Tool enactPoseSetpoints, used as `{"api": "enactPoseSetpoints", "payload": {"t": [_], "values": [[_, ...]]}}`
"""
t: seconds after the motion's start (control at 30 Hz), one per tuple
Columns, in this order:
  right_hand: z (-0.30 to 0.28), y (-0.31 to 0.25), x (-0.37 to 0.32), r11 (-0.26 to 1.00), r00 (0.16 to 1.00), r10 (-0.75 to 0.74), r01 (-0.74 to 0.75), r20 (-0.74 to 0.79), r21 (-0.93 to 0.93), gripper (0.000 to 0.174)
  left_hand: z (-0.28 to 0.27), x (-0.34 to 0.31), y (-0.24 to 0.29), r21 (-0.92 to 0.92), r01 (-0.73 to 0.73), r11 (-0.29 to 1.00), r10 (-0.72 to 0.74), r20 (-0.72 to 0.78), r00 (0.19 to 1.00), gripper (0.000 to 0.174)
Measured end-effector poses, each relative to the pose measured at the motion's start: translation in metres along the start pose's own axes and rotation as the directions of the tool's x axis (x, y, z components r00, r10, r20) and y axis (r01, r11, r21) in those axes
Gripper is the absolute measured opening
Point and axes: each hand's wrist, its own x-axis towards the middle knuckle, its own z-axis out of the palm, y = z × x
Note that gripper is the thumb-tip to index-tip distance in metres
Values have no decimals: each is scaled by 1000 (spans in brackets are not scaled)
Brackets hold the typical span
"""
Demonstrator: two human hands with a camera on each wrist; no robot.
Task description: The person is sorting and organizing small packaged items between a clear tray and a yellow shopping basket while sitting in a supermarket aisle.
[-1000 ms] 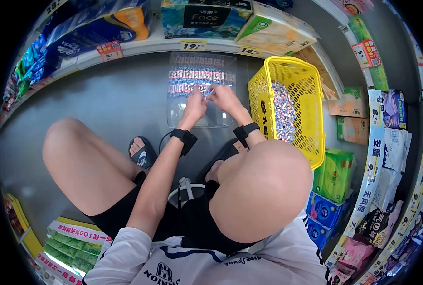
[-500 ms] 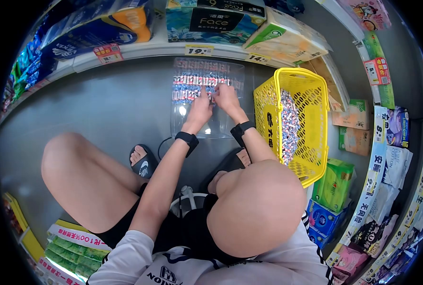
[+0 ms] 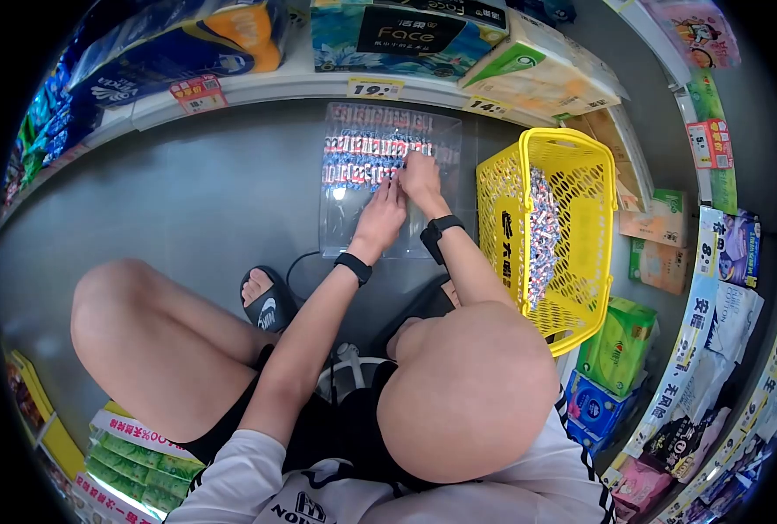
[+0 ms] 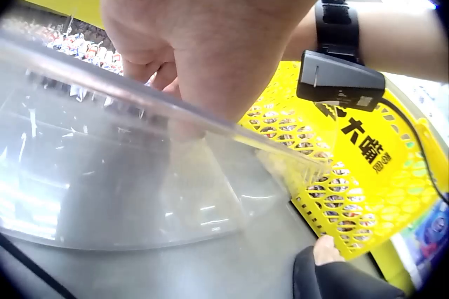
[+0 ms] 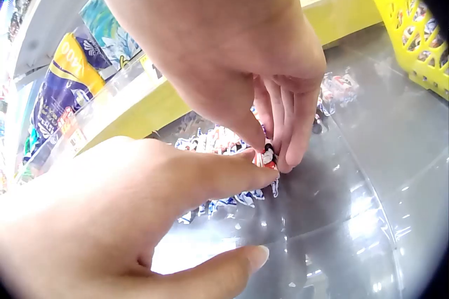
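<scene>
A clear plastic box (image 3: 340,231) on the floor holds rows of twist-wrapped candies (image 3: 353,144) in white, blue and red. My right hand (image 3: 421,182) reaches into it from the right and pinches a wrapped candy (image 5: 266,157) between thumb and fingers at the end of the nearer row. From the front comes my left hand (image 3: 382,218); its extended index fingertip presses on that same candy, while the thumb stands apart, as the right wrist view shows. In the left wrist view, the box's clear rim crosses in front of the left hand's fingers.
Right of the box stands a yellow basket (image 3: 593,253) with many loose wrapped candies (image 3: 543,236). Shelves with tissue packs (image 3: 406,35) run along the back and right. The person's knees (image 3: 467,384) and a sandal (image 3: 269,301) are close in front of the box.
Both hands have moved from in front of the nearer row to its right end, where a candy now lies under their fingertips. The head view has shifted slightly.
</scene>
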Motion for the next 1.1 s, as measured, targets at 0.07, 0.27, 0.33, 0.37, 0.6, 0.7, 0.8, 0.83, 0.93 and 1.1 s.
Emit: {"api": "enactPoseSetpoints", "payload": {"t": [0.07,0.27,0.33,0.37,0.6,0.7,0.8,0.83,0.93,1.1], "values": [[-5,-4,-3,1000,1000,6,-6,-8,8,20,4,0,-1,31,6,1000,-6,2,1000,62],[-4,-4,-7,1000,998,15,-14,-61,9,18,14,0,-2,53,27,998,-29,44,999,66],[-1,-2,-5,1000,998,19,-18,-59,9,18,13,-1,-1,45,33,998,-35,44,998,66],[2,-1,-5,1000,997,19,-17,-75,26,18,12,-1,0,43,37,998,-39,49,998,67],[6,-1,-7,996,993,38,-29,-108,89,17,10,-1,2,40,50,998,-52,52,997,70],[7,0,-7,994,993,51,-40,-111,101,16,7,-3,3,47,47,998,-51,86,995,71],[9,2,-4,991,993,88,-80,-79,110,22,3,-2,4,71,49,996,-55,92,994,72],[9,5,-5,991,992,94,-85,-82,105,22,3,-2,7,65,44,997,-49,91,995,72],[10,2,-4,992,992,100,-94,-78,82,22,2,-2,6,1,81,997,-81,67,994,70],[8,4,-7,989,992,102,-93,-79,112,23,1,-3,7,-11,56,998,-55,48,997,69]]}}
